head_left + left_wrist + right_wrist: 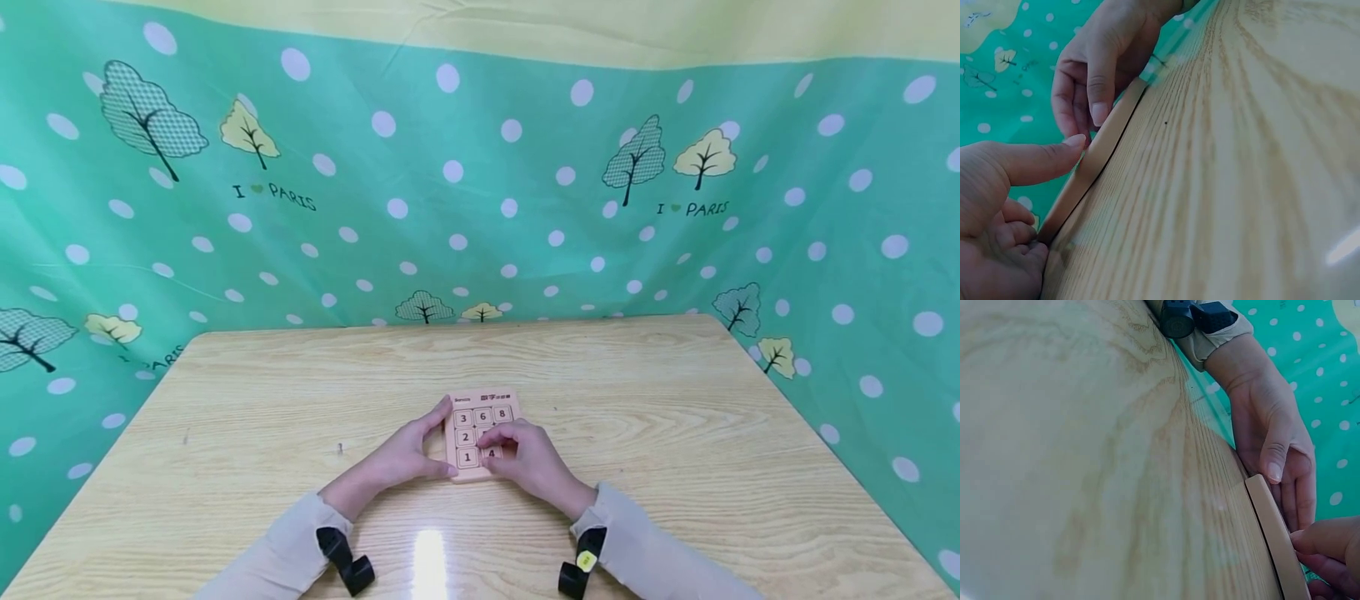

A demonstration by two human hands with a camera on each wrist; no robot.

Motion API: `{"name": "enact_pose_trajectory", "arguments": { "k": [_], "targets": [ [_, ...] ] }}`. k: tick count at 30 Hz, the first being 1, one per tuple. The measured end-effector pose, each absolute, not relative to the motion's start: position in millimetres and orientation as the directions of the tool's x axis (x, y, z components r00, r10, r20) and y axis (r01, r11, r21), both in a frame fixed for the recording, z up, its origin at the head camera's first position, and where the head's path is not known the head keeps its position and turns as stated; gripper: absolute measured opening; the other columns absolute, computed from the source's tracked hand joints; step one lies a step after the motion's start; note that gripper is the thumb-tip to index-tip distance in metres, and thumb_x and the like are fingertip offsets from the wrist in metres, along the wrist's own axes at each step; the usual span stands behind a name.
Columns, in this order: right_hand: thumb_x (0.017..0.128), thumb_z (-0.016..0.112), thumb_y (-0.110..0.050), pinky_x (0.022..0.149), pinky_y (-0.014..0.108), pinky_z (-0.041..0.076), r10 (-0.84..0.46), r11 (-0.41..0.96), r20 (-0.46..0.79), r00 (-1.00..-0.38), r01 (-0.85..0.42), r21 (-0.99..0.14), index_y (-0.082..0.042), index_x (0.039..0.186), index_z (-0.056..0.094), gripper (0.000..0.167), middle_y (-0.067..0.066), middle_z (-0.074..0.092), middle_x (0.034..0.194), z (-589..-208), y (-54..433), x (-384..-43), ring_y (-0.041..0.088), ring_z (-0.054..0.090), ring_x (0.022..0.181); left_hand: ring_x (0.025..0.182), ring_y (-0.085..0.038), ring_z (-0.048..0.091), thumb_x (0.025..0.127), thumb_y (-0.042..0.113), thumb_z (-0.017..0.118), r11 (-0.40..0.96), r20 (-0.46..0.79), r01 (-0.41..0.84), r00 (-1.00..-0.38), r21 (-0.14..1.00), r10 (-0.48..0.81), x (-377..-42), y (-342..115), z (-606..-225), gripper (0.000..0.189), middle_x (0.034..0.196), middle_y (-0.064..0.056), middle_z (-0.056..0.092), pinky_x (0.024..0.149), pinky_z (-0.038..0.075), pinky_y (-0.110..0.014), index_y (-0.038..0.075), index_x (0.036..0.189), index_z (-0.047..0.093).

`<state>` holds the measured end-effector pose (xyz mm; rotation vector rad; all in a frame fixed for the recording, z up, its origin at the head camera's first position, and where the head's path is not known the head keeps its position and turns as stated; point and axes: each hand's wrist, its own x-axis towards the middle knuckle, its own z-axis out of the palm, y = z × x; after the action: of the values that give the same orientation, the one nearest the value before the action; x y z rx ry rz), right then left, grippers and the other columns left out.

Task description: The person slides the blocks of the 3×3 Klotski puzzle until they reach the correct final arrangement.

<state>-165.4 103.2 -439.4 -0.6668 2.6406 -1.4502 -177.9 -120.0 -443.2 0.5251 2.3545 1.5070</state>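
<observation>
A pink number sliding puzzle [483, 398] lies flat on the wooden table in the head view. Its visible square tiles read 3, 6, 8, 2, 1 and 4; the rest are covered. My left hand [401, 454] holds the board's left side, thumb at the near corner and forefinger near the far corner. My right hand [534, 462] is over the board's right part, with bent thumb and forefinger touching the tiles around the 4. From the left wrist view, only the board's side edge [1094, 159] shows, and the tiles are out of sight.
The light wooden table [285, 392] extends around the board. Behind and beside it hangs a green dotted cloth [480, 167] with printed trees. Black wrist cameras sit on both sleeves. A bright light reflection [429, 562] lies on the near tabletop.
</observation>
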Motion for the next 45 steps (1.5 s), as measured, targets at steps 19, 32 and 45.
{"name": "enact_pose_trajectory", "arguments": {
  "k": [19,32,45],
  "targets": [
    [0.074,0.073,-0.003,0.077,0.023,0.05,-0.387,0.459,0.159,-0.908,-0.34,-0.821,-0.009,0.094,0.072,0.021,0.0,0.065,0.094,-439,112,-165,0.016,0.056,0.088,0.144,-0.027,0.01,0.068,0.012,0.082,0.419,-0.047,0.151,-0.904,0.895,0.426,-175,-117,-443,0.103,0.156,-0.011,0.012,0.116,0.006,-0.044,0.003,0.149,0.018],
    [0.074,0.076,-0.005,0.082,0.027,0.045,-0.331,0.443,0.168,-0.928,-0.31,-0.841,-0.011,0.095,0.072,0.022,-0.001,0.068,0.095,-443,123,-163,0.017,0.055,0.091,0.143,-0.029,0.011,0.067,0.01,0.082,0.431,-0.049,0.154,-0.904,0.889,0.424,-177,-118,-445,0.104,0.156,-0.012,0.012,0.116,0.008,-0.044,0.001,0.148,0.017],
    [0.073,0.078,-0.009,0.089,0.032,0.045,-0.302,0.409,0.149,-0.942,-0.269,-0.872,-0.01,0.095,0.072,0.024,0.0,0.069,0.097,-443,119,-162,0.02,0.056,0.097,0.143,-0.028,0.012,0.067,0.008,0.081,0.377,-0.045,0.138,-0.898,0.916,0.437,-178,-121,-448,0.104,0.156,-0.013,0.014,0.116,0.007,-0.043,0.001,0.149,0.018]
  ]
}}
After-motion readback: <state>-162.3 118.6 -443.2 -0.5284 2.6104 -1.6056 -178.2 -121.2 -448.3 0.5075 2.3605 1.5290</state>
